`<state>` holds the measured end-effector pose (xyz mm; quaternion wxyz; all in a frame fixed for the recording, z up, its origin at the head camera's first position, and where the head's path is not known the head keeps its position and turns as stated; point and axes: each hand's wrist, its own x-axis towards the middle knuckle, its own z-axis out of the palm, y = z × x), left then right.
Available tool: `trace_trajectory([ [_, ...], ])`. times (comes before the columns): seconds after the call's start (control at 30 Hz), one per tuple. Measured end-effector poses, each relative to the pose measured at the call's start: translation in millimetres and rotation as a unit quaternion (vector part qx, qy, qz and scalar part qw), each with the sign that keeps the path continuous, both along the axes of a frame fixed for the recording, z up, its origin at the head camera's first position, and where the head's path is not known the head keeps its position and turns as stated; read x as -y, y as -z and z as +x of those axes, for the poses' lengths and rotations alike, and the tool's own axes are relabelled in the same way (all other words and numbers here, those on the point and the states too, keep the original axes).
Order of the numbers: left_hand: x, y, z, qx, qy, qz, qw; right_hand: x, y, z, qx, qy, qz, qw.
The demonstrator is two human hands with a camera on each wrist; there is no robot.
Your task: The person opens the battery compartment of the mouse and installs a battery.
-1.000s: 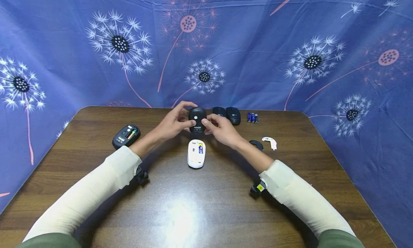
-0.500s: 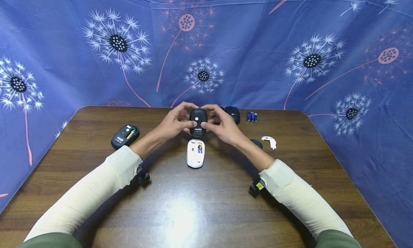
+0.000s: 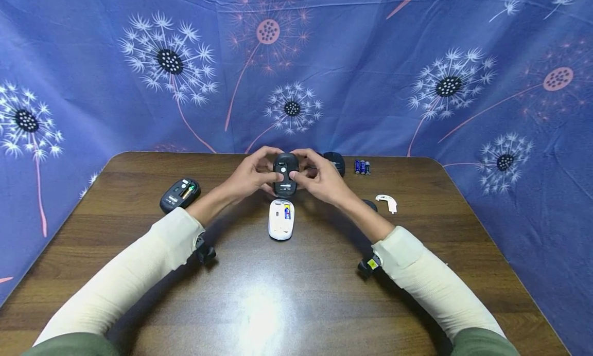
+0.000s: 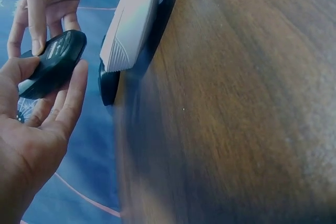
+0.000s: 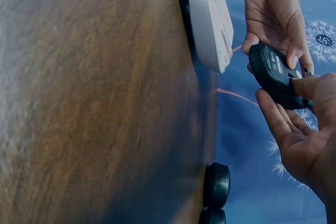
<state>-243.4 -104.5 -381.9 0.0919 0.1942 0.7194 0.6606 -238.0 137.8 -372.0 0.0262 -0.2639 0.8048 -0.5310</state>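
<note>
Centre frame, the left hand (image 3: 250, 177) and right hand (image 3: 323, 181) hold a black computer mouse (image 3: 285, 186) between their fingers (image 3: 271, 178); lower in frame lies an upturned white mouse (image 3: 280, 225).

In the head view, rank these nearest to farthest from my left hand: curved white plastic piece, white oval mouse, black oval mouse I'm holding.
1. Black oval mouse: touching, gripped by your left hand.
2. White oval mouse: centre, slightly nearer your body.
3. Curved white plastic piece: well over to the right.
</note>
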Motion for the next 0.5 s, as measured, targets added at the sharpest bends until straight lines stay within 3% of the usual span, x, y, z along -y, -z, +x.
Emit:
trace_trajectory([
  [0.27, 0.3, -2.6, -1.2, 0.004, 0.001, -0.001, 1.0000, 1.4, -0.1, -1.6, -0.083, 0.007, 0.046, 0.995],
  [0.5, 1.1, -4.6, -3.7, 0.021, -0.002, 0.006, 0.9998, 5.3, -1.9, -1.3, -0.107, 0.023, 0.042, 0.993],
])
